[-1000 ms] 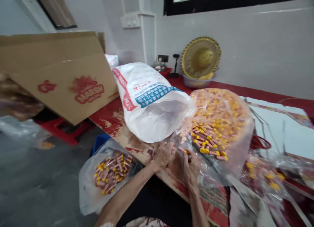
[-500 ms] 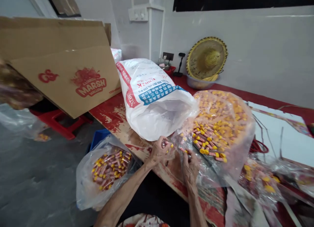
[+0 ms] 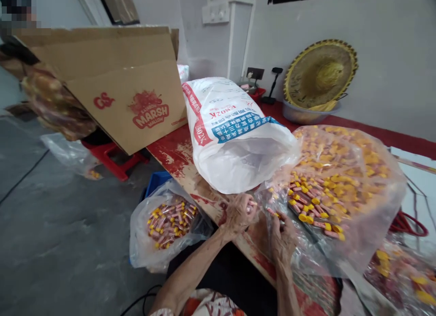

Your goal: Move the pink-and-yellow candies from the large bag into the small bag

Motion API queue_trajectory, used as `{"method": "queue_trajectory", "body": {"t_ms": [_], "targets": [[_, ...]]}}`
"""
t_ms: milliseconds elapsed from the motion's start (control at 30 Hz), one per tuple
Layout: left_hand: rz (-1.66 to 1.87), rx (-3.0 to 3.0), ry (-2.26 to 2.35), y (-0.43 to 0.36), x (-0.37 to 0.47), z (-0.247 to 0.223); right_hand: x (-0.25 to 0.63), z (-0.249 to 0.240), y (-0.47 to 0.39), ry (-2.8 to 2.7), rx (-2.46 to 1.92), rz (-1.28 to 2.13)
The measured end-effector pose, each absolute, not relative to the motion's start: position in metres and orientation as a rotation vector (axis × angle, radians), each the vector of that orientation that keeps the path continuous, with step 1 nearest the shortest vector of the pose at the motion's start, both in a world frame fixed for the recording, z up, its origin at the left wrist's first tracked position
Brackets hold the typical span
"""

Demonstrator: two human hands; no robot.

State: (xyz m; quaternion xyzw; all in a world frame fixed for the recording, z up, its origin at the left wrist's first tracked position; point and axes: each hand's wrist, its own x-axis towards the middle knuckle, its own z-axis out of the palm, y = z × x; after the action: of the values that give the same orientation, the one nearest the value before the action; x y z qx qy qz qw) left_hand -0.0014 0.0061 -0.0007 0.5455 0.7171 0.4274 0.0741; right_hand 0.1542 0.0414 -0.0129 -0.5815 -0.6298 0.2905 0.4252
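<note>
Beside the white sack (image 3: 223,102), left fingers (image 3: 244,201) clutch pink pieces (image 3: 251,208)

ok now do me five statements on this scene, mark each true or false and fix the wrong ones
1. The left hand is curled around small pieces. True.
2. The white sack lies between the cardboard box and the clear bag. True.
3. The sack's mouth faces the box. False: it faces the hands.
4. The right hand is at the clear bag's edge. True.
5. The box's lettering is blue. False: it is red.
</note>
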Motion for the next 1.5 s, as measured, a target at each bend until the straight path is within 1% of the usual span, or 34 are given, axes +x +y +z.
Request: {"method": "queue_trajectory", "body": {"t_ms": [133, 300, 433, 500, 700, 867, 1033, 1100, 1233, 1400, 1500], "targets": [[1.156, 1.695, 2.171, 0.003, -0.001, 0.003, 0.153, -0.011, 0.04, -1.574, -1.485, 0.725], [1.116, 1.755, 2.206, -0.002, -0.006, 0.017, 0.153, -0.008, 0.04, -1.595, -1.51, 0.696], [0.837, 1.768, 2.3, -0.001, -0.002, 0.018, 0.155, -0.01, 0.039, -1.603, -1.513, 0.701], [0.763, 1.794, 2.293, 0.001, -0.001, 0.018, 0.155, -0.011, 0.039, -1.613, -1.513, 0.7], [0.898, 1.777, 2.343, -0.011, -0.005, 0.025, 0.154, -0.006, 0.038, -1.62, -1.522, 0.706], [0.87, 1.726, 2.331, -0.027, -0.017, 0.022, 0.153, 0.001, 0.036, -1.608, -1.55, 0.71], [1.146, 1.712, 2.336, -0.031, -0.029, 0.02, 0.15, 0.007, 0.034, -1.582, -1.588, 0.731], [1.163, 1.683, 2.337, -0.032, -0.03, 0.016, 0.149, 0.008, 0.034, -1.577, -1.598, 0.702], [0.966, 1.608, 2.395, -0.039, -0.033, 0.018, 0.149, 0.007, 0.034, -1.58, -1.604, 0.655], [0.644, 1.415, 2.762, -0.08, -0.061, 0.036, 0.152, 0.002, 0.037, -1.586, -1.568, 0.699], [0.536, 1.307, 2.944, -0.105, -0.079, 0.041, 0.154, 0.0, 0.038, -1.59, -1.556, 0.722]]}}
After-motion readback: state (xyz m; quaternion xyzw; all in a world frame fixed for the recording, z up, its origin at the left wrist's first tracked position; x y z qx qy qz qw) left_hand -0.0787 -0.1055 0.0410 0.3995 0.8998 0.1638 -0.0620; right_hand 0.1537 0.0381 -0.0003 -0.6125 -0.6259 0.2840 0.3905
